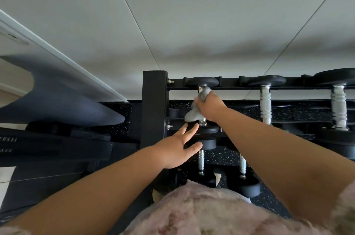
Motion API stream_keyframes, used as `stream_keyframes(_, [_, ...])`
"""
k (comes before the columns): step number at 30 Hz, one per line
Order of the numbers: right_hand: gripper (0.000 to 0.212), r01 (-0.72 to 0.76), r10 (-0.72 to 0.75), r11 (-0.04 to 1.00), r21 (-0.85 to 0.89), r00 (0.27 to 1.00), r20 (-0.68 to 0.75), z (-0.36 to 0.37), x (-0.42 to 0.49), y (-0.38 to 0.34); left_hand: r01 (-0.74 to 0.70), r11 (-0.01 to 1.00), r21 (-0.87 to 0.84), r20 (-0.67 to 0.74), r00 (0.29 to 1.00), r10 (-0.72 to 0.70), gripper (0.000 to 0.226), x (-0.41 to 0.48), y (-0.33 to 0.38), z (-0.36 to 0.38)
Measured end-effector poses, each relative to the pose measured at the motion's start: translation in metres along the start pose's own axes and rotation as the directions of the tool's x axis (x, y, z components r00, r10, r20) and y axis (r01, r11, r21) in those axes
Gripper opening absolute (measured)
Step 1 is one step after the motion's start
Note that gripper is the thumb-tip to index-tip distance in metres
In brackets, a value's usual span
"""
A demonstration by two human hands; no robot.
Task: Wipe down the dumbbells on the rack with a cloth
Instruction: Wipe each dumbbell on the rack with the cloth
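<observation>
Upper tier of the rack, left end. My right hand is clenched around the grey cloth, which is wrapped about the handle of the leftmost dumbbell. The cloth covers most of the handle; bunched folds show above my knuckles and hang out to the left below them. A short length of bare chrome shows at each end of the handle, next to the black heads.

My left hand is released, fingers straight and spread. The fingertips reach the rim of the near head of the same dumbbell, just beside the rack's upright post. Whether they press on it I cannot tell.

The second dumbbell and third dumbbell lie to the right on the same tier, parallel to the first, handles uncovered, each well apart from both hands.

On the lower tier, two smaller dumbbells sit beneath my forearms, partly hidden.

A black speckled floor lies under the rack, with a white panelled wall behind it. A pink fluffy garment fills the bottom edge of the view.
</observation>
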State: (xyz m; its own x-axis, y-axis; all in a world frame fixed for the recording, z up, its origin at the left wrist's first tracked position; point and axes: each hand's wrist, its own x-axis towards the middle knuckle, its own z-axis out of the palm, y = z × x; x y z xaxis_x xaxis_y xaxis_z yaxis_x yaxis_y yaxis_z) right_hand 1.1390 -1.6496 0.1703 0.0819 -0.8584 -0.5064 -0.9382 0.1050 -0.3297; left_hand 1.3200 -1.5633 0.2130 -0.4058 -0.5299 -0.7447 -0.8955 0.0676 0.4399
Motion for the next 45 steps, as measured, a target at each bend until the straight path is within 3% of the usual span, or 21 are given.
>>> stream_keyframes(1, [0.069,-0.097,0.102,0.980,0.175,0.995,-0.020,-0.006,0.003,-0.004,-0.002,1.000,-0.007,0.004,1.000,0.002,0.070,0.000,0.000,-0.001])
stream_keyframes(3, [0.060,-0.313,0.354,0.782,0.539,0.935,0.030,-0.009,0.011,-0.011,-0.001,1.000,-0.017,0.014,1.000,0.001,0.070,0.001,-0.001,-0.002])
stream_keyframes(4, [0.059,-0.295,0.331,0.833,0.468,0.944,0.006,-0.009,0.005,-0.014,0.000,1.000,-0.021,0.019,1.000,0.000,0.070,0.001,-0.001,-0.002])
stream_keyframes(5, [0.061,-0.197,0.196,0.949,0.247,0.980,0.031,-0.006,0.004,-0.015,-0.001,1.000,-0.023,0.025,1.000,0.002,0.070,0.001,-0.001,-0.001])
stream_keyframes(7, [0.072,0.042,-0.034,0.994,-0.103,0.997,0.073,0.014,-0.005,-0.007,-0.004,1.000,-0.016,0.035,0.999,0.004,0.070,0.002,-0.002,-0.002])
stream_keyframes(10, [0.067,-0.181,0.147,0.971,0.158,0.968,0.205,0.013,-0.015,0.001,-0.008,0.999,0.043,0.030,1.000,0.006,0.070,0.001,-0.004,-0.007])
stream_keyframes(12, [0.072,-0.154,0.139,0.973,0.170,0.986,0.097,0.008,-0.017,-0.003,-0.024,0.994,0.103,0.022,1.000,0.021,0.070,0.001,-0.004,-0.013])
stream_keyframes(14, [0.080,-0.175,0.153,0.961,0.215,0.982,0.115,-0.001,-0.007,-0.006,-0.034,0.991,0.129,0.016,0.999,0.033,0.070,0.003,-0.002,-0.018])
stream_keyframes(18, [0.079,-0.250,0.285,0.863,0.438,0.958,-0.015,-0.021,0.012,-0.001,-0.050,0.993,0.105,0.005,0.999,0.050,0.070,0.003,-0.004,-0.017])
stream_keyframes(20, [0.056,-0.239,0.404,0.600,0.764,0.914,-0.032,-0.015,0.010,0.005,-0.064,0.994,0.090,0.002,0.998,0.064,0.070,0.002,-0.006,-0.013])
stream_keyframes(21, [0.045,-0.231,0.434,0.549,0.804,0.900,-0.037,-0.013,0.003,0.012,-0.071,0.993,0.092,-0.001,0.997,0.071,0.071,0.003,-0.007,-0.012])
stream_keyframes(23, [0.051,-0.247,0.458,0.585,0.773,0.886,-0.064,-0.008,-0.010,0.024,-0.078,0.991,0.112,-0.005,0.997,0.079,0.072,0.004,-0.007,-0.012])
stream_keyframes(25, [0.044,-0.126,0.460,0.583,0.803,0.866,-0.197,-0.014,-0.017,0.031,-0.075,0.987,0.144,-0.010,0.997,0.078,0.074,0.006,-0.007,-0.012])
stream_keyframes(29, [0.033,0.122,0.163,0.769,0.628,0.912,-0.376,-0.035,0.004,0.020,-0.074,0.971,0.229,-0.032,0.996,0.083,0.077,0.004,-0.004,-0.014])
stream_keyframes(31, [0.052,0.188,-0.094,0.951,0.244,0.932,-0.351,-0.039,0.022,0.003,-0.079,0.958,0.276,-0.029,0.995,0.090,0.080,0.003,-0.002,-0.016])
stream_keyframes(32, [0.062,0.208,-0.196,0.978,0.004,0.927,-0.320,-0.039,0.030,-0.006,-0.080,0.953,0.292,-0.027,0.995,0.092,0.081,0.004,-0.002,-0.017])
stream_keyframes(33, [0.067,0.222,-0.268,0.958,-0.182,0.917,-0.294,-0.038,0.038,-0.013,-0.082,0.951,0.297,-0.026,0.995,0.094,0.082,0.004,-0.003,-0.018])
stream_keyframes(35, [0.062,0.251,-0.344,0.907,-0.340,0.905,-0.251,-0.044,0.045,-0.018,-0.087,0.951,0.297,-0.027,0.995,0.099,0.083,0.004,-0.004,-0.018])
stream_keyframes(37, [0.052,0.280,-0.350,0.916,-0.287,0.907,-0.232,-0.049,0.050,-0.005,-0.089,0.946,0.313,-0.028,0.994,0.103,0.084,0.004,-0.003,-0.018])
stream_keyframes(41, [0.049,0.160,-0.130,0.979,0.126,0.966,-0.222,-0.055,0.040,0.032,-0.107,0.922,0.373,-0.029,0.992,0.126,0.088,0.008,-0.002,-0.016])
stream_keyframes(45, [0.051,0.062,-0.001,0.975,0.214,0.961,-0.275,-0.056,0.031,0.029,-0.115,0.916,0.384,-0.027,0.990,0.136,0.089,0.011,0.001,-0.012])
